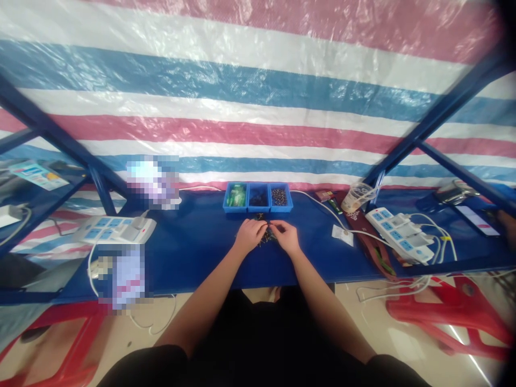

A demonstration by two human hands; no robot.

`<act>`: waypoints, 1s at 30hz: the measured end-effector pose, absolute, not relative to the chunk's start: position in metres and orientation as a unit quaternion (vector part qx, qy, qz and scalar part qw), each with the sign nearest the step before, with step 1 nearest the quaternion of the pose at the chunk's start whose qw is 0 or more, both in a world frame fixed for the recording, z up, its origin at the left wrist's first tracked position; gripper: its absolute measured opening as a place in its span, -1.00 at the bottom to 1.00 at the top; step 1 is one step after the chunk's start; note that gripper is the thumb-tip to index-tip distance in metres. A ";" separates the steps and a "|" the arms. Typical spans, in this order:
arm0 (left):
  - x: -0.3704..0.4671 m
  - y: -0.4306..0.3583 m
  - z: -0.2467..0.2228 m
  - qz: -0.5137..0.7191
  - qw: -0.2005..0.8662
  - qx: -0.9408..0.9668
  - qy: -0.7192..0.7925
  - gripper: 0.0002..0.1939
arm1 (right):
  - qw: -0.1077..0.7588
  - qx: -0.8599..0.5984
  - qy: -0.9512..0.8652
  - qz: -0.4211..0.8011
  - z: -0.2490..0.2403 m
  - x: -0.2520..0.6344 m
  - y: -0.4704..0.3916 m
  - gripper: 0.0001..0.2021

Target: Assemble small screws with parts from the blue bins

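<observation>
My left hand [251,233] and my right hand [285,236] meet over the middle of the blue table, fingertips almost touching. Fingers of both are closed in a pinch, and whatever they hold is too small to make out. Beneath and between them lies a loose pile of small dark and brass-coloured pieces [264,238], partly hidden by the fingers. Just beyond stand three joined blue bins: the left bin [225,203] has green and clear pieces, the middle bin [258,208] dark ones, and the right bin [290,204] many small, shiny, dark bits.
Power strips lie at the left [86,230] and right [385,228] with trailing white cables. A plastic cup [353,198], a brown strap [365,242] and a small clear bag [342,235] sit on the right. Striped sheeting [258,97] hangs behind; red stools [447,312] flank the table.
</observation>
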State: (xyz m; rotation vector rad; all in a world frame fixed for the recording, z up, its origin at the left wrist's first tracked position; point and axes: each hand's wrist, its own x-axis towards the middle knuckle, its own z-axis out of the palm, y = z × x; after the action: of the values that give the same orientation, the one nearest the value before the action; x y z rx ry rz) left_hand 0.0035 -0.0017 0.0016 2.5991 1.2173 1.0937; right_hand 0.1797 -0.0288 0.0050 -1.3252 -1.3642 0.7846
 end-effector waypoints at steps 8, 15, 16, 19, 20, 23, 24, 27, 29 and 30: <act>0.003 -0.001 0.001 0.354 0.037 0.848 0.392 -0.74 | 0.513 -0.557 -0.567 0.324 0.003 0.180 -0.028 -0.70; 0.004 -0.002 0.004 0.352 0.041 0.847 0.397 -0.73 | 0.515 -0.558 -0.562 0.327 0.008 0.180 -0.030 -0.72; 0.004 -0.002 0.004 0.354 0.041 0.845 0.399 -0.73 | 0.513 -0.560 -0.562 0.328 0.009 0.180 -0.030 -0.72; 0.003 -0.002 0.004 0.355 0.041 0.845 0.397 -0.74 | 0.511 -0.562 -0.561 0.328 0.009 0.180 -0.030 -0.71; 0.003 -0.002 0.004 0.354 0.042 0.847 0.395 -0.75 | 0.511 -0.562 -0.561 0.329 0.009 0.180 -0.030 -0.70; 0.003 -0.002 0.003 0.351 0.043 0.848 0.394 -0.76 | 0.513 -0.556 -0.564 0.331 0.007 0.180 -0.029 -0.70; 0.003 -0.002 0.003 0.350 0.043 0.848 0.395 -0.76 | 0.515 -0.553 -0.564 0.332 0.006 0.180 -0.029 -0.70; 0.003 -0.002 0.003 0.347 0.042 0.850 0.395 -0.76 | 0.518 -0.551 -0.563 0.332 0.006 0.179 -0.029 -0.69; 0.003 -0.002 0.003 0.348 0.044 0.850 0.394 -0.76 | 0.516 -0.556 -0.561 0.330 0.007 0.179 -0.029 -0.69; 0.003 -0.002 0.003 0.349 0.045 0.849 0.394 -0.75 | 0.515 -0.558 -0.560 0.330 0.007 0.179 -0.029 -0.70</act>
State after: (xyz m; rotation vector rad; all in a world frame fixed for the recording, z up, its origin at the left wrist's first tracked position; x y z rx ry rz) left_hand 0.0029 -0.0023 0.0032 2.5931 1.2032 1.0649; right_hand 0.1787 -0.0293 0.0075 -1.3417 -1.3462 0.7920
